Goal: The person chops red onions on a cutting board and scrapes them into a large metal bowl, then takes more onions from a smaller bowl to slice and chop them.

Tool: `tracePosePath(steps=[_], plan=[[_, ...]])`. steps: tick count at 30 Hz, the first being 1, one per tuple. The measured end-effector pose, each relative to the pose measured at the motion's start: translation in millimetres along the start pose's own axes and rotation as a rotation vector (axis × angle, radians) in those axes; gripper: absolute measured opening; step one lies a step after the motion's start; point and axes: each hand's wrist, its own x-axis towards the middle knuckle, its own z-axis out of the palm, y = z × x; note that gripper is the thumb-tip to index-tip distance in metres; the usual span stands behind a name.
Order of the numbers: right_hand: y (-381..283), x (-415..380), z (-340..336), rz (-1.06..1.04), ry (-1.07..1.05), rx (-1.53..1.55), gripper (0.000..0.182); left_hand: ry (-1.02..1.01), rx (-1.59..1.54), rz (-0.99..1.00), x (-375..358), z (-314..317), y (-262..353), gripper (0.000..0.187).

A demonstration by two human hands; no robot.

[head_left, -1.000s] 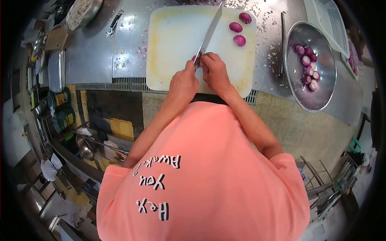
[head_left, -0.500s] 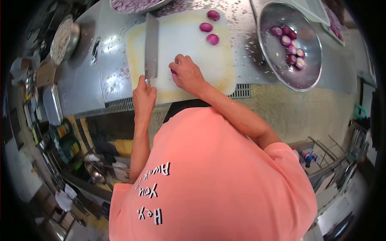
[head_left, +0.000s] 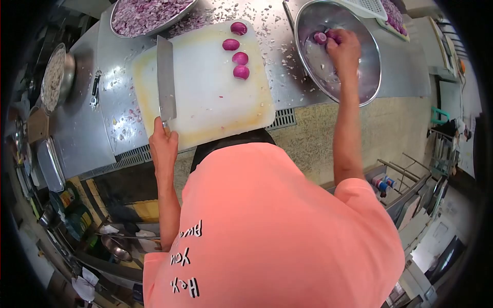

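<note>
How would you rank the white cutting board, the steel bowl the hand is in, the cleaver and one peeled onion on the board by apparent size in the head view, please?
1. white cutting board
2. steel bowl
3. cleaver
4. peeled onion, clearly smallest

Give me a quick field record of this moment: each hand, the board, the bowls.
left hand: grips the handle of the broad steel cleaver, blade lying flat on the board
right hand: inside the round steel bowl, on peeled purple onions
white plastic cutting board: four purple onion pieces near its far edge
large steel pan of chopped purple onion: beyond the board
steel counter: strewn with onion bits
</note>
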Motion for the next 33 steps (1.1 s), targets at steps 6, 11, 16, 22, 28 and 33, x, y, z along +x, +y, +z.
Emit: tracePosePath(steps=[6, 11, 16, 22, 28, 33], plan=[[129, 0, 37, 0.192, -0.401, -0.324, 0.040, -0.002, 0.024, -0.044, 2, -2, 6, 0.039], [35, 11, -3, 0.303, -0.360, -0.031, 0.046, 0.035, 0.019, 0.048, 6, -1, 5, 0.039], [-131, -34, 35, 0.017, -0.358, 0.728, 0.041, 0.000, -0.006, 0.054, 5, 0, 10, 0.033], [-213, -102, 134, -0.399, -0.515, 0.568, 0.047, 0.011, 0.024, 0.082, 1, -10, 18, 0.030], [-217, -104, 121, -0.321, -0.428, 0.558, 0.031, -0.015, 0.044, 0.133, -28, -28, 32, 0.035], [-220, -108, 133, -0.358, -0.348, 0.538, 0.010, -0.128, 0.102, 0.239, -53, -40, 41, 0.035]])
